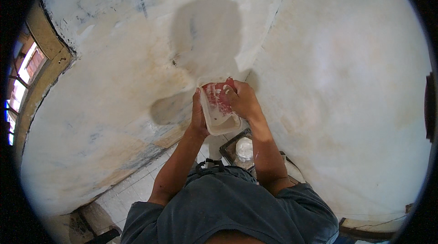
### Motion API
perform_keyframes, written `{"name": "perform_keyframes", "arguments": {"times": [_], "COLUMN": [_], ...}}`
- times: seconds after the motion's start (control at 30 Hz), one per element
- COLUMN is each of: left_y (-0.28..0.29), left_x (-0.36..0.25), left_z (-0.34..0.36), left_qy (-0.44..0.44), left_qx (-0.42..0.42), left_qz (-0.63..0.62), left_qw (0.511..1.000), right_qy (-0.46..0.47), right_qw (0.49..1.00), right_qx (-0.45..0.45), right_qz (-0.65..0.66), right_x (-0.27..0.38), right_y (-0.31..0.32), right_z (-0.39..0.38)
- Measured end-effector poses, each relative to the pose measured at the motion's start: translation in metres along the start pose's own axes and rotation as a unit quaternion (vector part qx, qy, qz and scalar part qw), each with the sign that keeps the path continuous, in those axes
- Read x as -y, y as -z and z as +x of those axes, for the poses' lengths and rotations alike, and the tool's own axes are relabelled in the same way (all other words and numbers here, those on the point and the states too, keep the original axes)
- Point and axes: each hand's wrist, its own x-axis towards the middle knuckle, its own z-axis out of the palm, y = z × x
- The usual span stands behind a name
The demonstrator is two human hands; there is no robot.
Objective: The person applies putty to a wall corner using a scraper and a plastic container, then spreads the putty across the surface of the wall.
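My left hand grips a translucent white rectangular plastic tub by its left side, in front of my body at the middle of the view. Pale, wet-looking material coats its inside. My right hand is closed on a red flat spreader streaked with white paste, held over and partly inside the tub's upper part. The spreader's handle is mostly hidden under my fingers, and its blade covers much of the tub's opening.
Patchy white walls meet in a corner ahead. A window with a wooden frame is at the left. Below, on the pale tiled floor, a dark square tray holds a round whitish bundle beside my body.
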Motion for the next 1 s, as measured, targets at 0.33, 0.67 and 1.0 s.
{"name": "perform_keyframes", "arguments": {"times": [0.33, 0.67, 1.0], "left_y": [-0.01, -0.001, 0.005], "left_x": [-0.015, -0.01, -0.006], "left_z": [-0.011, -0.004, -0.005], "left_qy": [0.046, 0.062, 0.026], "left_qx": [-0.008, -0.06, -0.082], "left_qz": [-0.042, -0.05, -0.049], "left_qw": [0.998, 0.995, 0.995], "right_qy": [-0.008, -0.037, -0.05], "right_qw": [0.994, 0.984, 0.989], "right_qx": [0.009, 0.039, 0.057], "right_qz": [0.107, 0.169, 0.129], "right_x": [-0.009, -0.023, -0.027], "right_y": [0.005, -0.007, -0.02], "right_z": [-0.008, -0.003, 0.011]}}
